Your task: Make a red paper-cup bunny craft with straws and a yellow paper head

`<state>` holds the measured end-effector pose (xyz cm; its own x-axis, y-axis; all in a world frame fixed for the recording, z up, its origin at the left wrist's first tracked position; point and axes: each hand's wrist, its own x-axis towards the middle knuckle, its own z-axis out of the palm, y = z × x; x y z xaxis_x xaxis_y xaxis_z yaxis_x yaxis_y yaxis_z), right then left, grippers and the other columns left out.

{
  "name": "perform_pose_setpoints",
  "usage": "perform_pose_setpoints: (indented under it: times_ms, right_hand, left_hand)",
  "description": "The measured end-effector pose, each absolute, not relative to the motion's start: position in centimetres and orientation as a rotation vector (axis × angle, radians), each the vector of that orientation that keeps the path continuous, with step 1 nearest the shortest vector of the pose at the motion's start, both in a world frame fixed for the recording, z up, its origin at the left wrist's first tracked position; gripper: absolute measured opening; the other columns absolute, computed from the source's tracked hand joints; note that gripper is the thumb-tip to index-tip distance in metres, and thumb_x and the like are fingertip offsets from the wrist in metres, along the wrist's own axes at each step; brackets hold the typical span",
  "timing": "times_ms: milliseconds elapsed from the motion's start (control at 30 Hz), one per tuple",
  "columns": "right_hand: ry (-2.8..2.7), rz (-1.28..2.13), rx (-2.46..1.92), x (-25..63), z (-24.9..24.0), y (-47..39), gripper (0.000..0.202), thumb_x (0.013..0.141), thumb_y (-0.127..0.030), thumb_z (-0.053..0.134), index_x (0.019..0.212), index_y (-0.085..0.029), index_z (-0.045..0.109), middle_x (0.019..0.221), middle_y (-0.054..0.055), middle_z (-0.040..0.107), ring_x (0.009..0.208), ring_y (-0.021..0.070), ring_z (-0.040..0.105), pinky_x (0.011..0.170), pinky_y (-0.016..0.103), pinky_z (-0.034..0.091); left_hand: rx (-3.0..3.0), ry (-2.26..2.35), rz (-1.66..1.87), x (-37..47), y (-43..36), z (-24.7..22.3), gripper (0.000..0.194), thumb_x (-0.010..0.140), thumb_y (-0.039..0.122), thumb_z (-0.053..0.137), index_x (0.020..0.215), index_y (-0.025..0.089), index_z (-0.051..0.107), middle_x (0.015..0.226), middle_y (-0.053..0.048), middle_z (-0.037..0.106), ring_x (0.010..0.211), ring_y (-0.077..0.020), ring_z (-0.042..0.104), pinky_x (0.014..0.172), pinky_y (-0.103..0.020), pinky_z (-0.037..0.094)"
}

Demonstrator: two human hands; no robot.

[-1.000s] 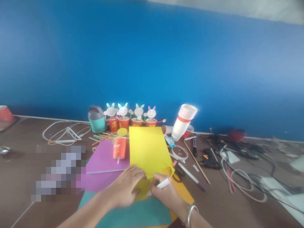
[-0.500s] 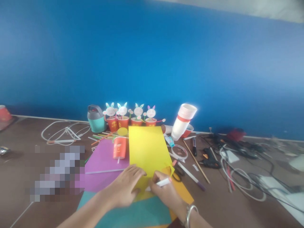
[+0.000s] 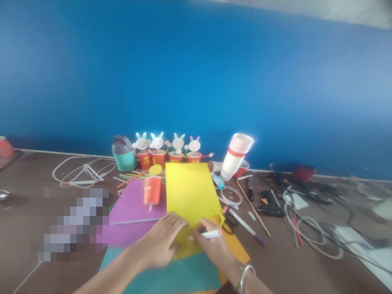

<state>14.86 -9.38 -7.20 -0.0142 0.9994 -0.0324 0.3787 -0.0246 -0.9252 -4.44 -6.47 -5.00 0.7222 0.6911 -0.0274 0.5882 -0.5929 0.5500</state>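
My left hand (image 3: 165, 239) lies flat on the lower left of a yellow sheet of paper (image 3: 191, 192), thumb apart from the fingers. In my right hand (image 3: 211, 239) is a white marker (image 3: 210, 234) with a pinkish end, its tip low over the same sheet; whether it touches cannot be told. Beneath the yellow sheet are teal paper (image 3: 183, 271), orange paper (image 3: 239, 245) and purple paper (image 3: 134, 230). On the purple paper, left of the sheet, is a red paper cup (image 3: 152, 191) with a white strip at its lower end. Black-handled scissors (image 3: 228, 226) lie partly under the sheet.
Several red cups with rabbit figures (image 3: 178, 143) stand by the wall beside a teal container (image 3: 124, 154). Stacked white cups (image 3: 235, 157) lean at the back. To the right are a purple-ended marker (image 3: 248, 227), a wooden stick (image 3: 254, 209), a glue gun (image 3: 271, 206) and tangled cables (image 3: 318, 228).
The red cup and the yellow disc behind it have shifted slightly left. My right hand and the marker have moved a very little; my left hand stays in place.
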Motion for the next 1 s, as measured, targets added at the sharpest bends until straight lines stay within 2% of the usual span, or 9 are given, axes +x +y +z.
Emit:
perform_pose_setpoints:
  times_ms: [633,1000]
  right_hand:
    - [-1.557,0.968,-1.594,15.22,-7.70,-9.31,0.026,0.073,-0.025,0.053,0.057,-0.024,0.033,0.054,-0.007,0.038,0.053,0.0118,0.037,0.048,0.024,0.029]
    - [-1.545,0.944,-1.559,15.26,-7.95,-9.35,0.025,0.071,-0.023,0.051,0.055,-0.025,0.031,0.053,-0.006,0.039,0.051,0.0129,0.043,0.047,0.025,0.035]
  left_hand:
    - [2.388,0.948,0.304,-4.59,-6.45,-5.44,0.049,0.076,0.009,0.058,0.121,0.025,0.045,0.126,-0.008,0.055,0.128,-0.0289,0.042,0.111,-0.052,0.031]
    - [2.392,0.955,0.295,-4.62,-6.41,-5.45,0.050,0.076,0.009,0.059,0.121,0.026,0.045,0.128,-0.008,0.054,0.128,-0.0282,0.042,0.110,-0.050,0.033]
